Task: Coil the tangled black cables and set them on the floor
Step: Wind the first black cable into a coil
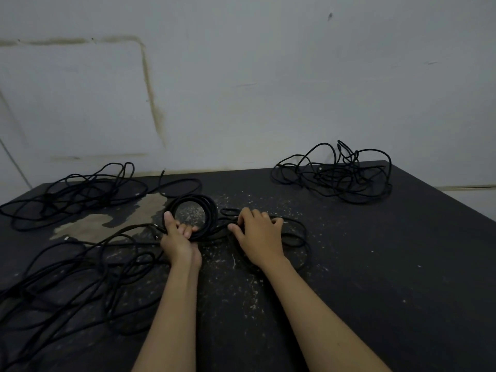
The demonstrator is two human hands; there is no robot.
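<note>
two hands at a half-wound coil on a dark surface

no brand, label or writing can be read anywhere here.

at far left, a loose tangle of black cable [72, 194] lies near the back edge of the dark, speckled surface [375, 264], next to a worn pale patch [107, 218]. nearer the camera on the left, a second sprawl of black cable [67, 285] spreads toward the lower edge of the view, with a small pale connector tip showing at its upper end.

in the middle, the left hand [178, 237] grips the near side of a neat round coil [194, 210], with its thumb up along the coil's left side and its fingers curled over the bundled strands. the coil rests on the surface.

just right of it, the right hand [259, 234] lies palm down, fingers bent, on loose loops of cable [292, 237] that trail from the coil; the thumb and fingertips seem to pinch a strand, though dark cable on dark surface makes this hard to see.

at far right, well apart, a third tangle [332, 175] sits at the back edge, against the pale, stained wall [268, 89].
</note>
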